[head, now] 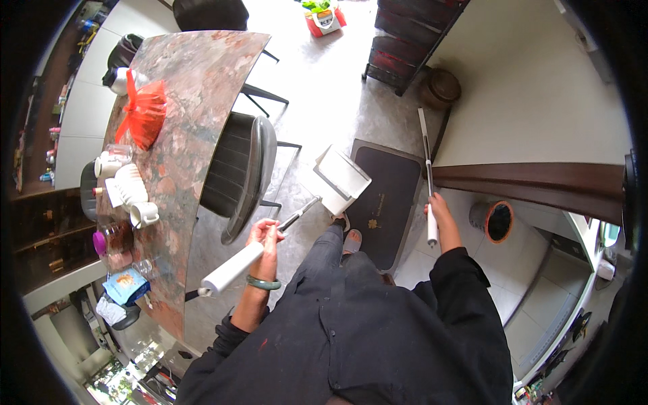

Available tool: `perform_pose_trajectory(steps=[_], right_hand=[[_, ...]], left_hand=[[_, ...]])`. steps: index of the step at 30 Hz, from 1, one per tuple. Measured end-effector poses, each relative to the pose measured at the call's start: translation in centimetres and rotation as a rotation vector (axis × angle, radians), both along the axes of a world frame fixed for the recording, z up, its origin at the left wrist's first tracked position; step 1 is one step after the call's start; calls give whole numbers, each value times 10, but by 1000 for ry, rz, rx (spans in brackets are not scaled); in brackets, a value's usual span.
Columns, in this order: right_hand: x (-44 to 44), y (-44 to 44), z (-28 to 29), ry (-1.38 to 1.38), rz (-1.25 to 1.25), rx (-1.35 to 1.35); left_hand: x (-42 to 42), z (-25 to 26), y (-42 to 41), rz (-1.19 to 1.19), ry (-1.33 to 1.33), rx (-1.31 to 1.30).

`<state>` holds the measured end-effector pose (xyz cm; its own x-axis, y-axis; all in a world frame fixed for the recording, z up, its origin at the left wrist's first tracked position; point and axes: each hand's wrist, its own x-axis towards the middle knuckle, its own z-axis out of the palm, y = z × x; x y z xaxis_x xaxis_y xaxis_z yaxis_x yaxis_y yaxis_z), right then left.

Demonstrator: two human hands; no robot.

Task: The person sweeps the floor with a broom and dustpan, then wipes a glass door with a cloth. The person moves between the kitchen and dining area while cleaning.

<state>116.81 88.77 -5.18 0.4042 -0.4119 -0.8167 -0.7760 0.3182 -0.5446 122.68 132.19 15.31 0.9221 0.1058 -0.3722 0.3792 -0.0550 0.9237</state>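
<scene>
My left hand [265, 234] is closed around the pole of a long-handled white dustpan [344, 179], just beyond its thick white grip. The pan is in front of my feet, beside a dark floor mat [382, 202]. On the right, my right hand [441, 212] grips the white handle of a second long-handled tool [428, 172]. Its narrow white head points away from me, near the wall. I cannot tell whether it is a broom or a squeegee. A green bangle [263, 283] circles my left wrist.
Left stands a marble-patterned table [202, 86] bearing a red plastic bag [147, 114], a white mug [144, 214] and jars. A black chair [238, 167] stands at its edge. A bin [498, 221] is right; a brown pot [440, 87], rack [405, 45] and shopping bag [324, 21] are ahead.
</scene>
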Motion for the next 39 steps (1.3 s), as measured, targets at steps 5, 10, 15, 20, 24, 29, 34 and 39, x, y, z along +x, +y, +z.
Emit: perform_pose_trajectory(steps=[5,10,15,20,24,29,34,39], right_hand=[[67,57,-54,-27,-130,157],[134,120,-4,47,-81,369],[118,56,40,-104,-152,571],[112,24,48,39,-6,296],[168,31,34,97,-148,280],[239,49,24,127,25,442],[274,6,47,132,304,573],[237,-63,26,93,703,308]], left_hand=[[39,-20,-29,-94,43,30],[77,-35,-40,-87,64,58],[111,-37,-54,-73,76,67],[133,-40,-68,-25,76,111],[137,-43,-81,79,93,98],[131,-38,-102,216,113,133],[122,-31,-113,339,87,191],[101,-31,-114,477,112,178]])
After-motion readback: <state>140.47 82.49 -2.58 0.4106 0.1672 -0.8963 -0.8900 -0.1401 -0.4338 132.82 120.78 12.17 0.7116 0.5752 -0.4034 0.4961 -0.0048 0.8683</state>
